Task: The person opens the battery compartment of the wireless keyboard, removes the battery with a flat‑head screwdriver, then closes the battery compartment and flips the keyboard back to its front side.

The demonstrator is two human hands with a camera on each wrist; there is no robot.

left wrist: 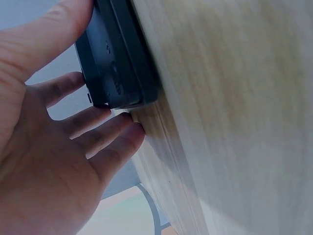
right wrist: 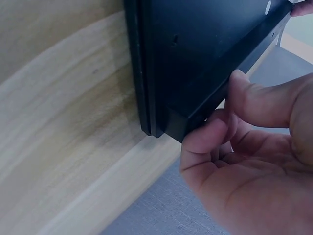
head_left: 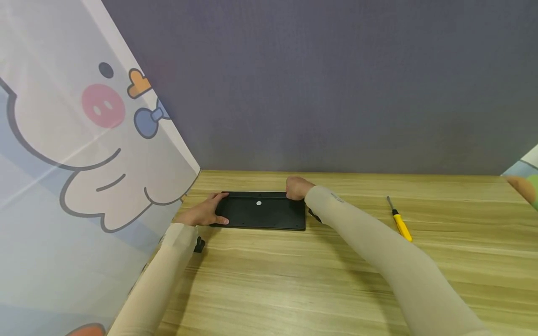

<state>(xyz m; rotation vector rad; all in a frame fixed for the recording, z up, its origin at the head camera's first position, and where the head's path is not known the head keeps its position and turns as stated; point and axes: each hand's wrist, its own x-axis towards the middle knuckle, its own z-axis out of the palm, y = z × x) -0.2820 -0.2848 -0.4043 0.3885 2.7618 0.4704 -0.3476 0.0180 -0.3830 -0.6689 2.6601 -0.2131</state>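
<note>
Black against the wood desk [head_left: 260, 275], the panel [head_left: 260, 215] could swivel if your left hand [head_left: 203, 212], fingers spread against its left end, gives way while your right hand [head_left: 297, 187] pinches the ridge [head_left: 252, 195] near its far right corner. Its long axis runs left to right before you, raised ridge facing away.

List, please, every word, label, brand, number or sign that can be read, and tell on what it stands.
No text can be read.
Right sleeve: a dark marking, too small to read.
White dot on the black panel: no lettering can be made out.
Screwdriver: no lettering can be made out.
</note>
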